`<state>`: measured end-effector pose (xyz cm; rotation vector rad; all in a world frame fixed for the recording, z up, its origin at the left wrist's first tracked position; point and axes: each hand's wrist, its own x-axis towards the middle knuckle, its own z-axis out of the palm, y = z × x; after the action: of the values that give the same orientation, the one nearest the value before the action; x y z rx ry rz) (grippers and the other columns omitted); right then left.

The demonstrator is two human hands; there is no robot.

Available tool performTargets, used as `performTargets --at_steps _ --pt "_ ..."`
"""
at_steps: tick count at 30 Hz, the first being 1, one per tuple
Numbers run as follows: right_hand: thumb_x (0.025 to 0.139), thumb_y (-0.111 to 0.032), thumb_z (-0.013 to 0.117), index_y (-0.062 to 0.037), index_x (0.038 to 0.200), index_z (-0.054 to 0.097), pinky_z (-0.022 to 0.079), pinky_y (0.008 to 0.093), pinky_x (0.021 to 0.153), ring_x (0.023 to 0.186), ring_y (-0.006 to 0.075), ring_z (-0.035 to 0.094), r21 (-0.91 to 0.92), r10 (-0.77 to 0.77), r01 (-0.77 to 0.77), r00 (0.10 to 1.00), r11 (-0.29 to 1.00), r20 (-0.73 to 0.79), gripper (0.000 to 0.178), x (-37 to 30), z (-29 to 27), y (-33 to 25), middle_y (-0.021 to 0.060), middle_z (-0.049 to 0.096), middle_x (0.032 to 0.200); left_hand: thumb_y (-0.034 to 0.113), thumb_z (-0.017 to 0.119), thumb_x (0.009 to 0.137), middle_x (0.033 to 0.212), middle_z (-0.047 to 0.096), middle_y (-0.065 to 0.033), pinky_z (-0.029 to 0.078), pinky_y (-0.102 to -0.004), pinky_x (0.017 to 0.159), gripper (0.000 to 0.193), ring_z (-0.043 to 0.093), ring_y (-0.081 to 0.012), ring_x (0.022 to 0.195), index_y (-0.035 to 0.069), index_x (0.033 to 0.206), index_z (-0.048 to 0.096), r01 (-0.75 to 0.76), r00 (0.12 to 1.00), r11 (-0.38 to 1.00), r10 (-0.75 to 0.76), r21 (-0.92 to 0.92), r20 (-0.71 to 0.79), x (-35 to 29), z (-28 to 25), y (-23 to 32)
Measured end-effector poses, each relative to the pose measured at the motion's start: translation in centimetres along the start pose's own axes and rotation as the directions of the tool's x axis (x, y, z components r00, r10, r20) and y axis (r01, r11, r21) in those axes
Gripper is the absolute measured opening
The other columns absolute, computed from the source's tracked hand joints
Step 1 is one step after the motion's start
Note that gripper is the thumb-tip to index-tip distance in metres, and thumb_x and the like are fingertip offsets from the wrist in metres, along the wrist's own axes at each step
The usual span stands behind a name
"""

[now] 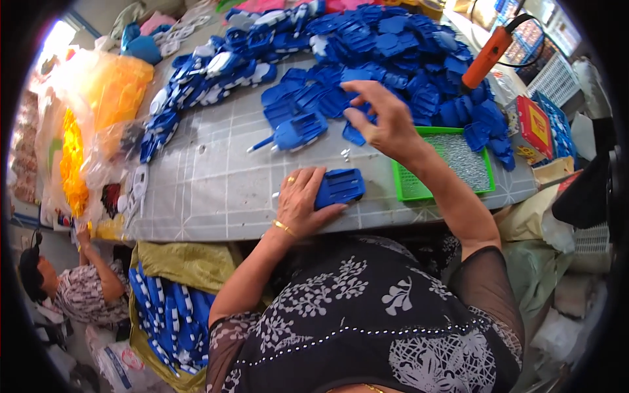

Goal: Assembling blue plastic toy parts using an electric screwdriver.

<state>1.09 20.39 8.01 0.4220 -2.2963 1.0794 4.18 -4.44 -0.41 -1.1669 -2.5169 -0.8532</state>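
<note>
My left hand [301, 200] rests on the grey tabletop with its fingers and thumb around one end of a blue plastic housing [341, 187], whose ribbed face is up. My right hand [388, 123] is raised over the near edge of the heap of blue plastic parts [393, 46]. Its thumb and forefinger are apart, and nothing shows between them. Left of it lies another blue housing [300, 132] with a thin rod sticking out. A few tiny screws [345, 154] lie loose between my hands. Under my right forearm sits a green tray [401, 187] full of small metal screws.
An orange electric screwdriver [488, 57] hangs at the right on a black cord. A row of blue-and-white assembled pieces [216, 72] curves along the far left. A sack [190, 265] of such pieces stands below the table edge. Another person [78, 281] works at the left by yellow parts.
</note>
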Motion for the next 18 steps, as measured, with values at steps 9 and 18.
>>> performTargets --at_steps 9,18 --pt "0.093 -0.021 0.076 -0.0024 0.135 0.050 0.045 0.0337 0.096 0.115 0.0185 0.055 -0.116 -0.019 -0.140 0.555 0.983 -0.831 0.052 -5.4 -13.6 3.9 0.0091 0.057 0.129 0.046 0.083 0.076 0.125 0.063 -0.0180 0.042 -0.0478 0.100 0.080 0.057 -0.0393 0.114 -0.003 0.134 0.058 -0.004 1.000 1.000 0.004 0.008 0.024 0.0 0.2 -0.2" --pt "0.095 -0.038 0.073 -0.0013 0.129 0.058 0.051 0.0286 0.079 0.082 0.0128 0.066 0.388 0.371 -0.206 0.829 0.898 -0.419 0.052 -0.9 -14.8 5.5 0.0064 0.069 0.094 0.047 0.082 0.078 0.128 0.061 -0.0185 0.041 -0.0485 0.103 0.080 0.056 -0.0395 0.117 -0.002 0.135 0.057 0.036 0.998 0.999 -0.036 0.009 0.059 0.5 0.1 0.3"
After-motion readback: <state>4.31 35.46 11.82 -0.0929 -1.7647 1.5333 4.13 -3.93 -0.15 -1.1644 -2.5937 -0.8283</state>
